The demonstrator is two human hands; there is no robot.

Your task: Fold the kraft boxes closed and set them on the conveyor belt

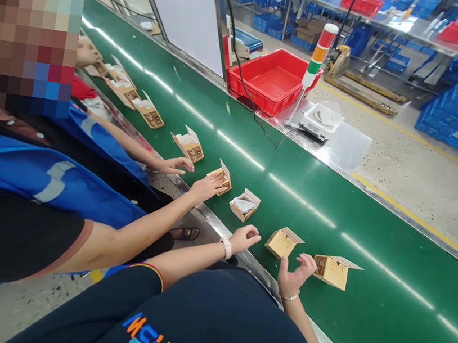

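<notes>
Head view, reading left to right along the green conveyor belt [383, 318]: up the line, a run of opened boxes [149, 114], with part of another worker's hand [87, 54] over by the far end. Next, a nearer co-worker's left hand [176, 165], just short of an open box [195, 151], and the same co-worker's right hand [210, 185] down on another box [226, 170]. Then on to a box with a pale wrapped item [243, 205] showing inside, flap up. Just beside and nearer the belt's edge, the left hand [244, 239], palm low, fingers loosely bent and apart, clamped on nothing. Moving right, a middle box [279, 245], pale panel across the top and flap [294, 235] tilted outward, lying between the two hands. Now to the right hand [294, 276], thumb raised well away from the curled fingers, nothing gripped, and right up against or just beside the end box [337, 273]; impossible to tell whether touching. Flap of that one also sticking out, clear of the belt. Judging from the layout, looks like a pause between handlings, with top panels in and outer flaps unclosed on these last two. As for handling, probably calls for steadying the light card walls first, then gentle, even pressure along the flap, to avoid a skid across the smooth belt or a bent edge.
</notes>
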